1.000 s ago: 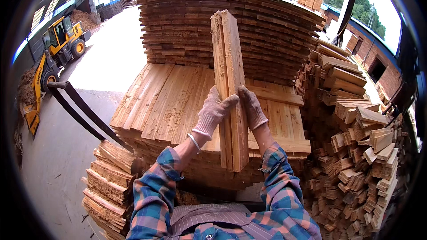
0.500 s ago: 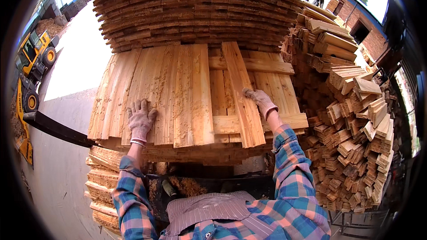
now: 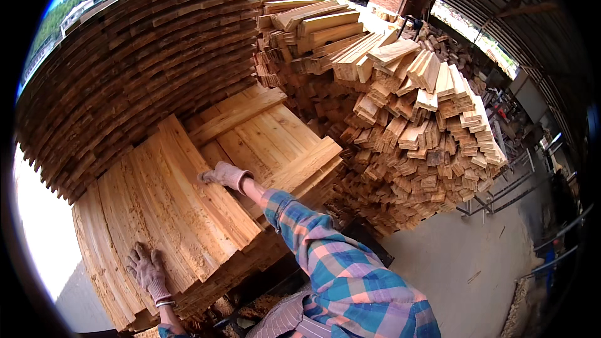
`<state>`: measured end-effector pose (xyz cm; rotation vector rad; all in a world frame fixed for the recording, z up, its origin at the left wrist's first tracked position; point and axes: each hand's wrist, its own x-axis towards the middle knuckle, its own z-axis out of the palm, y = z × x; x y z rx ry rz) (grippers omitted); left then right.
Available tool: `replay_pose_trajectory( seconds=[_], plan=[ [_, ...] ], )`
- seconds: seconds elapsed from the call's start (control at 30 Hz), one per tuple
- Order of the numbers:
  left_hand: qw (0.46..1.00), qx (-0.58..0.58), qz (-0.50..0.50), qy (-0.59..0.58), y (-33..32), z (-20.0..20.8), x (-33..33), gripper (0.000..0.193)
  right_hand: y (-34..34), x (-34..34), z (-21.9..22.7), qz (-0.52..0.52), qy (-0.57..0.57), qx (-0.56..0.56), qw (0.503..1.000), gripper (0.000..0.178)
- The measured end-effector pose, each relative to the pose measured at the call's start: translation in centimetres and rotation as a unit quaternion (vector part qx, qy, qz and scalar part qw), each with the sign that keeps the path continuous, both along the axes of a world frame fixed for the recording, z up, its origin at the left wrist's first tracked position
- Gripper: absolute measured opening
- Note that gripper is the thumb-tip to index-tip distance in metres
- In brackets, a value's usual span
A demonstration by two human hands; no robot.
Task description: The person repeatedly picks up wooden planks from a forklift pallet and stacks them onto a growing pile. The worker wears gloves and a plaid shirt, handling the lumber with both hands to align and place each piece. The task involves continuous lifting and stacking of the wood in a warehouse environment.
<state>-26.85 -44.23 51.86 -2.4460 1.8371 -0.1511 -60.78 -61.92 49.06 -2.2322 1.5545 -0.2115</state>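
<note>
A low stack of pale rough-sawn boards (image 3: 263, 131) lies in front of me. My left hand (image 3: 147, 270), in a worn work glove, rests flat with spread fingers on the near edge of the top layer. My right hand (image 3: 224, 175), also gloved, presses on the side of one long plank (image 3: 206, 197) that lies flat across the top of the stack. My right arm in a plaid sleeve reaches in from the lower middle. Neither hand grips anything.
A tall pile of darker boards (image 3: 131, 75) rises behind the low stack. To the right stands a big heap of short wood offcuts (image 3: 407, 119) on a metal frame. Grey concrete floor (image 3: 463, 263) lies at lower right, a roofed shed beyond.
The boards held upright a second ago now lie flat on the stack. My view has swung to the right. My left hand stays on the near edge and my right on the plank.
</note>
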Motion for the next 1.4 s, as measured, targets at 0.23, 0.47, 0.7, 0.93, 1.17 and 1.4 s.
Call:
replay_pose_trajectory(
  seconds=[0.23, 0.47, 0.7, 0.93, 1.17, 1.4],
  plan=[
    [0.997, -0.072, -0.011, -0.025, -0.2, -2.4, 2.3, 0.066, 3.0, 10.0, 8.1, -0.193, 0.189, -0.006, 0.963, 0.107],
    [0.999, -0.030, 0.000, 0.038, 0.5, 0.1, 0.9, 0.064, 2.0, -0.6, 10.5, -0.319, -0.007, 0.109, 0.941, 0.106],
    [1.000, -0.018, 0.013, -0.008, -0.4, -1.1, 1.3, 0.069, 3.7, -10.1, 6.6, -0.314, 0.059, 0.047, 0.946, 0.077],
    [1.000, -0.009, 0.018, 0.004, 0.3, 0.6, -0.1, 0.068, 2.1, -1.2, 4.4, -0.182, 0.000, 0.028, 0.983, 0.048],
    [0.999, -0.043, -0.007, 0.014, -1.2, -0.8, -0.1, 0.068, 3.8, 5.6, 8.9, -0.087, 0.234, 0.007, 0.968, 0.096],
    [0.993, -0.085, -0.010, 0.084, -0.5, 1.4, -0.6, 0.067, -1.9, -1.2, 6.0, -0.104, -0.337, 0.153, 0.923, 0.080]
  ],
)
